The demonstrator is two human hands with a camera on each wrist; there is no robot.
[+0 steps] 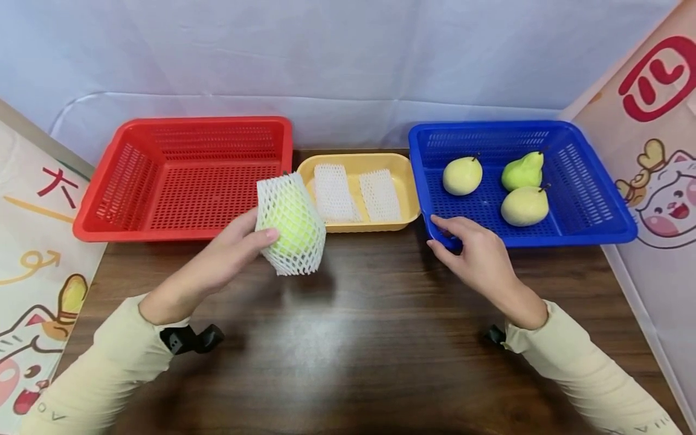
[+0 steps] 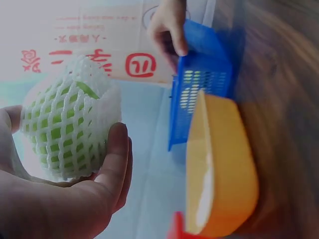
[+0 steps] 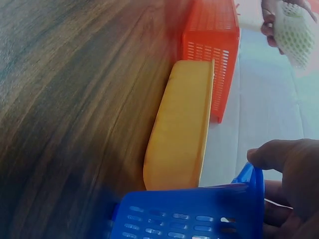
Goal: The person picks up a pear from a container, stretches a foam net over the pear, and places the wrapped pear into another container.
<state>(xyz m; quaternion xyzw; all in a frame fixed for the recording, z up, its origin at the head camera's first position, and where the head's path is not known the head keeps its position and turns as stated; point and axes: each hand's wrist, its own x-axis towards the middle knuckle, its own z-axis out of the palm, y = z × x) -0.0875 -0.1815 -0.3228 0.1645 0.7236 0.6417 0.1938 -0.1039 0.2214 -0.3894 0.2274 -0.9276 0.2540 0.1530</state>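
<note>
My left hand (image 1: 228,254) holds a green pear (image 1: 293,226) wrapped in a white foam net (image 2: 70,124), raised above the table between the red basket and the yellow tray. Fingers and thumb curve round the net's side in the left wrist view. At the near left corner of the blue basket (image 1: 576,238), my right hand (image 1: 481,251) grips the rim, thumb on the outside. Inside that basket lie a pale yellow pear (image 1: 462,176), another pale one (image 1: 524,206) and a green pear (image 1: 523,172), all without nets.
A red basket (image 1: 185,234) with nothing in it stands at the left. Between the baskets sits a yellow tray (image 1: 359,227) bearing two flat foam nets, one on the left (image 1: 334,192) and one on the right (image 1: 380,194). White cloth (image 1: 348,60) hangs behind the wooden table (image 1: 348,338).
</note>
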